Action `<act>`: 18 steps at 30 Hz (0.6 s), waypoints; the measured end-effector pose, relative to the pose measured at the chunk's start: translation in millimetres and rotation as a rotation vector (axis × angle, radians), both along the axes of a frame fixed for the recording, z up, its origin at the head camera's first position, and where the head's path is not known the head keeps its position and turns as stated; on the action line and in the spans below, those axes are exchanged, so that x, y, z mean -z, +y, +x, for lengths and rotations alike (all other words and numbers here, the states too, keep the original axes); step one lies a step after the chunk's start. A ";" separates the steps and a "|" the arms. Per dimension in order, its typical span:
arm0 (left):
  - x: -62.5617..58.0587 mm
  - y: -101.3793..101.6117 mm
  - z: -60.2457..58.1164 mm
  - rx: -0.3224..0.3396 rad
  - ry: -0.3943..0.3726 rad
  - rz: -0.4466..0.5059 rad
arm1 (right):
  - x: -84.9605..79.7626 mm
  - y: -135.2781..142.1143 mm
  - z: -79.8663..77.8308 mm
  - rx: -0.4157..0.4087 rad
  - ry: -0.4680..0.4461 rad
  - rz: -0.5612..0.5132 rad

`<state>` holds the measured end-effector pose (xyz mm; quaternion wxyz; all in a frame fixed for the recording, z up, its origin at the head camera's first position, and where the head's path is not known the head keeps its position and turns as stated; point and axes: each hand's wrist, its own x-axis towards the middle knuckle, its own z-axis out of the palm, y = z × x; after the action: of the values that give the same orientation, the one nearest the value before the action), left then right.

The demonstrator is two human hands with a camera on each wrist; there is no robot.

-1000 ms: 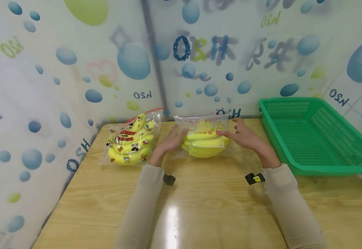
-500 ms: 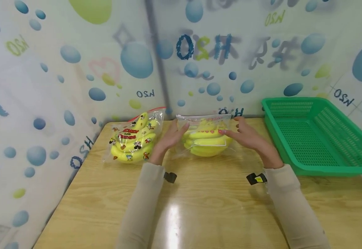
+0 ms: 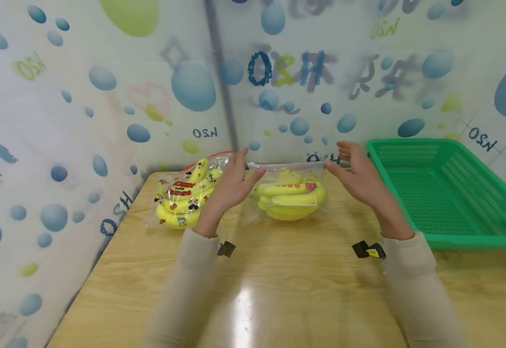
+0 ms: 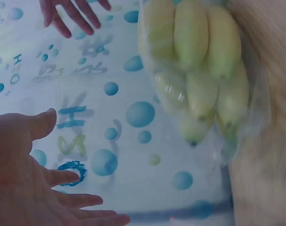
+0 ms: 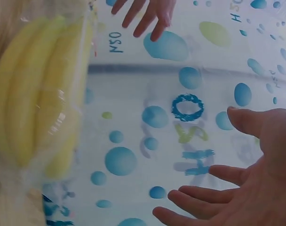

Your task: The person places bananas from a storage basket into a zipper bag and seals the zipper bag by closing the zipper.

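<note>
A clear zip bag (image 3: 289,195) with a bunch of yellow bananas (image 3: 294,210) inside lies at the back middle of the table. My left hand (image 3: 234,181) is raised at its left side, fingers straight and spread, holding nothing. On the other side my right hand (image 3: 357,174) is lifted too, its fingers extended and nothing in its grasp. Both wrist views show the bagged bananas (image 4: 194,70) apart from the hands. A second zip bag (image 3: 180,195) of bananas, printed with cartoon figures and a red seal, sits to the left, partly hidden behind my left hand.
A green plastic basket (image 3: 466,239) stands at the right of the wooden table (image 3: 287,285). Directly behind the table rises a wall covering (image 3: 279,121) with blue and green drops and lettering.
Both hands have come off the middle bag, rising and moving apart, the left to the left and the right to the right. The bags and basket stay in place.
</note>
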<state>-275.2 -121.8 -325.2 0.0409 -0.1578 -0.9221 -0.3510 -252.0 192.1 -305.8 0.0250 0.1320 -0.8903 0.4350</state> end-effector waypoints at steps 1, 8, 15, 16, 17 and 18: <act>-4.9 -3.5 -0.2 0.003 0.008 -0.022 | -5.5 2.4 1.1 0.011 0.022 0.023; -34.3 -46.2 -36.0 -0.052 0.039 -0.046 | -53.6 24.6 -12.1 -0.011 0.109 0.372; -59.0 -116.6 -80.2 -0.129 0.089 -0.421 | -76.4 80.3 -60.5 0.032 0.040 0.657; -62.8 -126.3 -84.3 -0.142 0.097 -0.467 | -76.8 89.3 -67.6 0.036 0.038 0.695; -66.3 -135.4 -88.5 -0.149 0.103 -0.502 | -76.5 97.9 -74.0 0.043 0.044 0.726; -69.6 -143.9 -92.9 -0.151 0.107 -0.530 | -76.2 106.2 -79.9 0.048 0.047 0.749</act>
<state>-368.0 -265.6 -255.5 0.0729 -0.1123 -0.9874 -0.0847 -331.9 298.3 -229.6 0.0056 0.1213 -0.9897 0.0752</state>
